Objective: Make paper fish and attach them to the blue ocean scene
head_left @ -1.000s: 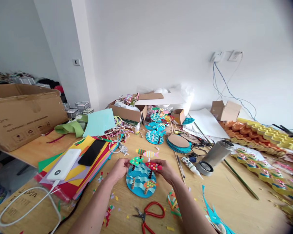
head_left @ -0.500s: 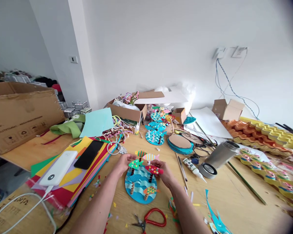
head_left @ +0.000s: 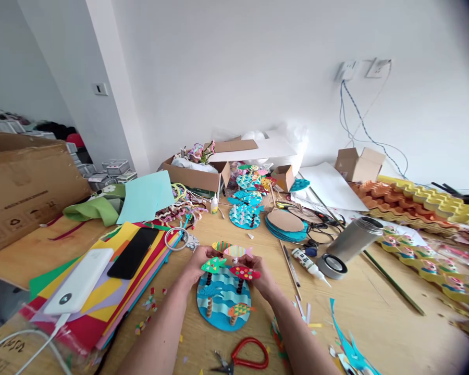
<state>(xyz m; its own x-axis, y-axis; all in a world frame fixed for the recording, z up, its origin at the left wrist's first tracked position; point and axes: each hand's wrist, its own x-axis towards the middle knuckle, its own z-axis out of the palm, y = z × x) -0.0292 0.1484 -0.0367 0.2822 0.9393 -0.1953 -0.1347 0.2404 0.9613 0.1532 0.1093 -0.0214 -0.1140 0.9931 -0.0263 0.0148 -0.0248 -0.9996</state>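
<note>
A round blue paper-and-card sea craft (head_left: 223,291) lies on the table before me, with wavy paper strips. Several paper fish stand over it on coiled stems: a green fish (head_left: 213,265), a red dotted fish (head_left: 244,272), a striped pink-tailed fish (head_left: 237,251) and an orange-and-green fish (head_left: 241,310) among them. My left hand (head_left: 197,265) curls round the far left side of the craft, beside the green fish. At the far right side my right hand (head_left: 260,276) grips it, by the red fish. The fingertips of both are partly hidden behind the fish.
Red-handled scissors (head_left: 250,353) lie close in front. Left are coloured sheets (head_left: 97,325) with a phone (head_left: 133,252) and a white power bank (head_left: 80,281). To the right are a glue bottle (head_left: 308,264), a steel flask (head_left: 355,239) and blue discs (head_left: 285,229). Finished-looking sea crafts (head_left: 244,216) stand behind.
The whole view has shifted a little, so the background sits further left and up. Both hands stay at the craft, which looks much the same.
</note>
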